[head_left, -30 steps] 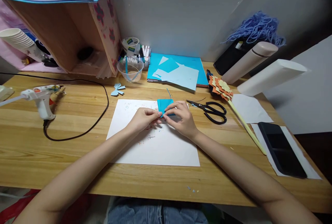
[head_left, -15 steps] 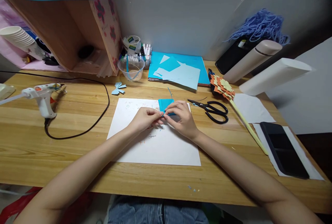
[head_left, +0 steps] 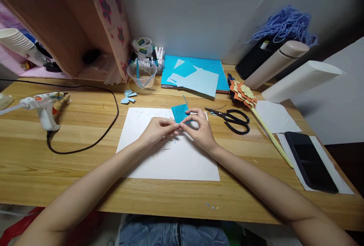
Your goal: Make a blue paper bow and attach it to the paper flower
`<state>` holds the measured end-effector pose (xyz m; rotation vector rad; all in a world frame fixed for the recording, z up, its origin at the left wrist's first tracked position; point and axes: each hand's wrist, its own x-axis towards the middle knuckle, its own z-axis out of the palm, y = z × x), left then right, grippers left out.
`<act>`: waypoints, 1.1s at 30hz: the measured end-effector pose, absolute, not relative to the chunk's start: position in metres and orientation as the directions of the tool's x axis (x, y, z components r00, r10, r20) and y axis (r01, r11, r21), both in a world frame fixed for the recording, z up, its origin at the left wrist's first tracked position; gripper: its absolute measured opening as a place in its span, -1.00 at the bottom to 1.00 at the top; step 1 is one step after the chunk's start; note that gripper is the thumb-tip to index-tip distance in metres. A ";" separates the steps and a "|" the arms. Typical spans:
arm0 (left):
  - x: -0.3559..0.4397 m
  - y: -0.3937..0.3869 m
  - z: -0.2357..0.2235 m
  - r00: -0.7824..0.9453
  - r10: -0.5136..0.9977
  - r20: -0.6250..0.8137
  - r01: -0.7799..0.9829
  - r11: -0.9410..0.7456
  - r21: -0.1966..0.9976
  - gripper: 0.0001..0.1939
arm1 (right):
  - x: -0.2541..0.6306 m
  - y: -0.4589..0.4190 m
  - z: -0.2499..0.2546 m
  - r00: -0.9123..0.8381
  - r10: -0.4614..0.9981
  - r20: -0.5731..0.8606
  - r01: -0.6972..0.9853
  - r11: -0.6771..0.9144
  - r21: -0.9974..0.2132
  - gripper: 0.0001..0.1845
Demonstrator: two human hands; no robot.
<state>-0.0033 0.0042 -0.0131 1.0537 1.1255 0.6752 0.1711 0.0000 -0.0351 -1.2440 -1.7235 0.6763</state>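
Note:
My left hand and my right hand meet over the white sheet, thumbs and forefingers pinched together tip to tip. Whatever lies between the fingertips is too small and covered to make out. Just beyond them is a blue paper square, set at a tilt, its near corner close to the fingertips and its right side partly behind my right fingers. A thin blue paper strip sticks up behind the square. Black-handled scissors lie right of my right hand, blades pointing left.
A light-blue paper bow shape and a white glue gun with its cord lie to the left. Behind stand a clear plastic cup and blue sheets. On the right are a paper flower and a black phone.
The blue square has turned and shows more of itself, and my right fingers have lifted and arched. A small blue bit seen below the fingertips no longer shows. The view has shifted slightly.

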 end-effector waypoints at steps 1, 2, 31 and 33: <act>-0.003 0.004 -0.012 0.317 0.867 -0.385 0.075 0.382 0.921 -0.70 | 0.171 0.000 -0.036 -0.107 0.942 0.318 0.424 0.333 -0.842 -0.91; -0.002 0.003 -0.012 0.308 0.870 -0.385 0.085 0.379 0.922 -0.71 | 0.171 0.000 -0.038 -0.101 0.949 0.300 0.387 0.315 -0.866 -0.91; 0.010 -0.002 -0.011 0.176 0.930 -0.322 0.138 0.301 0.944 -0.71 | 0.165 0.005 -0.043 -0.103 0.990 -0.097 -0.237 -0.119 -0.964 -0.67; 0.010 -0.002 -0.010 0.166 0.932 -0.322 0.160 0.297 0.941 -0.70 | 0.164 0.005 -0.043 -0.114 0.989 -0.093 -0.234 -0.117 -0.965 -0.67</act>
